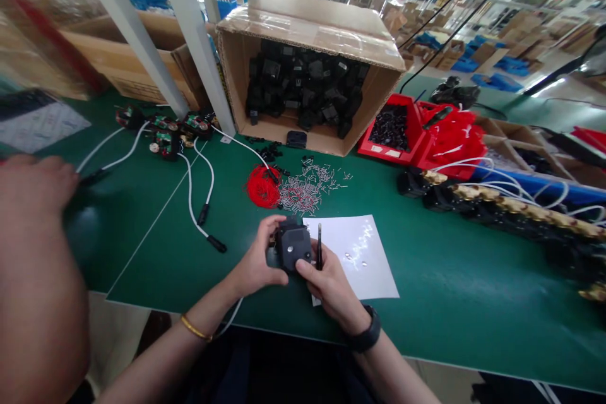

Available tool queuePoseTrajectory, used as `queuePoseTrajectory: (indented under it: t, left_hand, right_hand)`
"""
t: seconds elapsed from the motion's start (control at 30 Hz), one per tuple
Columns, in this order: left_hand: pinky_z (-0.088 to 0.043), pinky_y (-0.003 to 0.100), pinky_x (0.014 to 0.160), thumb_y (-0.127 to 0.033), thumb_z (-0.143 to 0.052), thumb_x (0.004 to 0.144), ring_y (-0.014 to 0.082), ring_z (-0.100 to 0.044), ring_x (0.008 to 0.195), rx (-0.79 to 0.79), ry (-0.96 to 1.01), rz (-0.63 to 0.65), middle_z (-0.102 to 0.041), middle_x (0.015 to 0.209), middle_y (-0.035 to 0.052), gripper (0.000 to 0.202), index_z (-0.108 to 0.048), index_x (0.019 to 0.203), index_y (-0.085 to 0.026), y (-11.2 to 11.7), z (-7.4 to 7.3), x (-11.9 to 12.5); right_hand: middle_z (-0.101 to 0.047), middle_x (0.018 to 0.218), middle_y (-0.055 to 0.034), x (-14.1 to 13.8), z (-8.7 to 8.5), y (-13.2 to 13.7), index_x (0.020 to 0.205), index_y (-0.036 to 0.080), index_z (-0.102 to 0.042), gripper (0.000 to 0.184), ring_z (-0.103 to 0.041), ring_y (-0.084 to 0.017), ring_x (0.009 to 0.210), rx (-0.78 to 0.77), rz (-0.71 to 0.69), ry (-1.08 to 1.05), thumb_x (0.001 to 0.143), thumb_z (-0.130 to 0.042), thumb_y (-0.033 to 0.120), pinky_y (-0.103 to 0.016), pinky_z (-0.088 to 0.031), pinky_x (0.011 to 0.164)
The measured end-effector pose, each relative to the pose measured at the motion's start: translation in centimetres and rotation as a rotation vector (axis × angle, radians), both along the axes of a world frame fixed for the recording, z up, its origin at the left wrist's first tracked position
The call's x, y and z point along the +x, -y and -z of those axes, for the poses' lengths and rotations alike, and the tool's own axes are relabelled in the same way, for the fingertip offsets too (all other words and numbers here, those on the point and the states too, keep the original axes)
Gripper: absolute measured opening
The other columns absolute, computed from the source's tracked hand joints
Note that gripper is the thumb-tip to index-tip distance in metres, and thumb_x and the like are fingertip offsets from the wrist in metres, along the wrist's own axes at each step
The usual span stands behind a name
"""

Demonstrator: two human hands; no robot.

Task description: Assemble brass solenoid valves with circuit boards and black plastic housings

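My left hand [258,259] wraps round the left side of a small black plastic housing [293,247], held just above the green table [454,290]. My right hand [329,281] pinches the housing's lower right corner and also holds a thin dark tool [319,246] that stands upright between its fingers. A white cable [231,319] runs from under the housing back past my left wrist. Under my right hand lies a white sheet of paper [364,259] with a few small shiny parts on it.
A pile of small metal pins [307,189] and a red bundle [262,186] lie beyond the housing. A cardboard box [307,69] on its side holds several black parts. Red bins [392,129] stand right; white cables with circuit boards [170,132] left. Another person's arm [33,265] fills the left foreground.
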State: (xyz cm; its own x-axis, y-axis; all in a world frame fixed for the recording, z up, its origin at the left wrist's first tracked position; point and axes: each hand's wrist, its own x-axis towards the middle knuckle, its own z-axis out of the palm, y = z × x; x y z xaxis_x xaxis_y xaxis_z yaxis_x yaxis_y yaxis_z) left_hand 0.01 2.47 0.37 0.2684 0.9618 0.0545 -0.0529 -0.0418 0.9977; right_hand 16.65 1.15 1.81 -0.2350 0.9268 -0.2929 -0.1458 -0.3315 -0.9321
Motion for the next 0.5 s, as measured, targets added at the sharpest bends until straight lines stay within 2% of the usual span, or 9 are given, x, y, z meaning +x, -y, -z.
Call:
queuePoseTrajectory:
  t: [0.03,0.1,0.2,0.27,0.37,0.5]
  left_hand:
    - [-0.04,0.04,0.093,-0.068,-0.062,0.063,0.029,-0.051,0.111,-0.035,0.066,0.037,-0.051,0.122,0.0118,0.087,-0.03,0.13,-0.022,-0.3,-0.2,-0.2]
    - [-0.044,0.036,0.085,-0.066,-0.049,0.076,0.0257,-0.057,0.1,-0.119,0.101,0.031,-0.058,0.112,0.0102,0.072,-0.036,0.13,-0.02,-0.9,-0.9,-0.3]
    - [-0.044,0.028,0.07,-0.051,-0.05,0.083,0.019,-0.059,0.079,-0.172,-0.003,-0.096,-0.064,0.091,0.0048,0.045,-0.054,0.115,-0.018,-1.6,-1.6,0.1]
    - [-0.043,0.026,0.07,-0.046,-0.051,0.084,0.0179,-0.058,0.078,-0.136,-0.068,-0.173,-0.065,0.088,0.0037,0.035,-0.063,0.102,-0.018,-1.8,-1.7,0.6]
    - [-0.043,0.027,0.074,-0.044,-0.048,0.085,0.0186,-0.058,0.082,-0.086,-0.111,-0.246,-0.065,0.088,0.0041,0.034,-0.066,0.089,-0.016,-1.8,-1.4,1.2]
    - [-0.043,0.028,0.073,-0.046,-0.046,0.086,0.0189,-0.057,0.081,-0.089,-0.092,-0.31,-0.065,0.087,0.0043,0.035,-0.065,0.087,-0.016,-1.5,-1.0,1.5]
  right_hand:
    - [-0.06,0.072,-0.0003,-0.2,0.1,0.1,0.106,0.016,-0.058,0.048,-0.044,-0.006,0.042,-0.021,-0.005,-0.011,0.068,-0.074,0.04,-0.016,-0.033,0.035]
    - [-0.059,0.076,0.0001,-0.4,0.1,0.3,0.108,0.016,-0.057,0.049,-0.037,-0.002,0.037,-0.046,-0.006,-0.032,0.069,-0.074,0.039,-0.015,-0.027,0.031]
    - [-0.058,0.078,0.0011,-0.6,0.1,0.3,0.108,0.017,-0.055,0.045,-0.032,0.001,0.033,-0.05,-0.01,-0.063,0.071,-0.073,0.038,-0.014,-0.023,0.029]
    - [-0.058,0.077,0.0011,-0.6,0.0,0.2,0.107,0.016,-0.055,0.044,-0.033,0.001,0.033,-0.043,-0.013,-0.068,0.073,-0.072,0.037,-0.013,-0.023,0.029]
    - [-0.059,0.077,0.0009,-0.7,0.1,0.1,0.107,0.016,-0.055,0.044,-0.034,0.001,0.032,-0.039,-0.016,-0.055,0.073,-0.071,0.038,-0.013,-0.023,0.028]
    - [-0.059,0.075,0.0011,-0.8,0.1,0.2,0.108,0.016,-0.054,0.045,-0.034,0.0,0.032,-0.028,-0.008,-0.008,0.074,-0.07,0.04,-0.013,-0.024,0.028]
